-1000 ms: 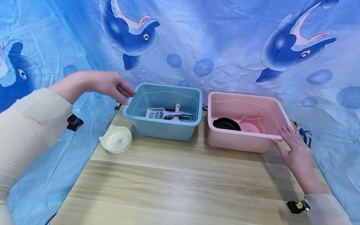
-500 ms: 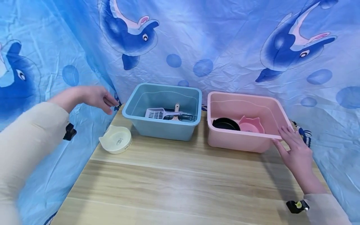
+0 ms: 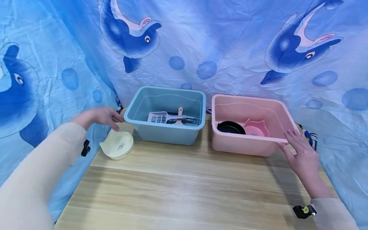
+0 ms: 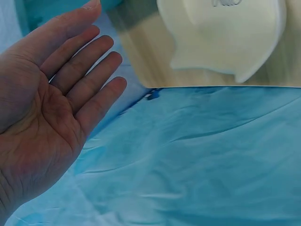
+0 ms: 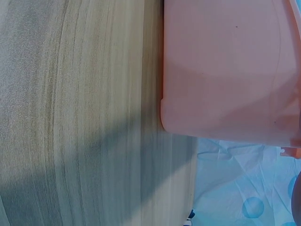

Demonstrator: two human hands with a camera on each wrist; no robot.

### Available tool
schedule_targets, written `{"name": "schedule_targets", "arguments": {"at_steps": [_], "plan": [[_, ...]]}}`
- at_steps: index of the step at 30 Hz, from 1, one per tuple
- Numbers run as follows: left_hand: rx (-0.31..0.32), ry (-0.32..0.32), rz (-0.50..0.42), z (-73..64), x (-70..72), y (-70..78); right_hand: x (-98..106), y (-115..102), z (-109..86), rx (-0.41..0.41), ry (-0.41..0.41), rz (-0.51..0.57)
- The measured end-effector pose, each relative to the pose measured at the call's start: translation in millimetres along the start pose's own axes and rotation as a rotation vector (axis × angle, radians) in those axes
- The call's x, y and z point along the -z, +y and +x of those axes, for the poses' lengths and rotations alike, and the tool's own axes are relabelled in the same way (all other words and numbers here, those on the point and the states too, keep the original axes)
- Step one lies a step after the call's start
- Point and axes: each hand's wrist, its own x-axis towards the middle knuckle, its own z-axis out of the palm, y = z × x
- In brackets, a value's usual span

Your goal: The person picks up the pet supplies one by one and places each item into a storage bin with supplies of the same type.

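Note:
My left hand [image 3: 104, 118] hovers just behind a cream cat-eared pet bowl [image 3: 118, 146] at the table's left edge. In the left wrist view that hand [image 4: 56, 103] holds nothing; its fingers are extended and the palm shows, with the bowl [image 4: 225, 33] off to one side. My right hand [image 3: 302, 155] rests on the front right corner of a pink bin [image 3: 244, 144], fingers fairly straight over the rim and thumb at the front wall. A black bowl [image 3: 231, 127] and a pink cat-eared bowl [image 3: 257, 128] sit inside the pink bin.
Left of the pink bin stands a blue bin [image 3: 166, 135]. In it lie a pale slotted litter scoop [image 3: 157, 117], a beige-handled tool [image 3: 180, 111] and dark items. A blue dolphin-print cloth [image 3: 184, 38] hangs around the wooden table [image 3: 184, 188].
My left hand has moved away from the blue bin's left rim, out to the left and then down toward the cream bowl. My right hand has stayed on the pink bin.

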Motion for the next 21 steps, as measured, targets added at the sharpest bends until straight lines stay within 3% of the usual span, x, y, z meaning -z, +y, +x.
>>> {"name": "schedule_targets", "arguments": {"at_steps": [10, 17, 21], "plan": [[0.072, -0.028, -0.053, 5.5, -11.5, -24.5, -0.4, -0.6, -0.6, -0.004, -0.013, 0.000], [0.159, -0.049, -0.218, 1.6, -11.3, -39.5, -0.4, -2.3, -0.6, -0.015, -0.027, 0.000], [0.193, -0.030, -0.256, 2.3, -14.0, -46.6, 1.6, -3.2, 0.0, -0.016, -0.034, -0.001]]}}
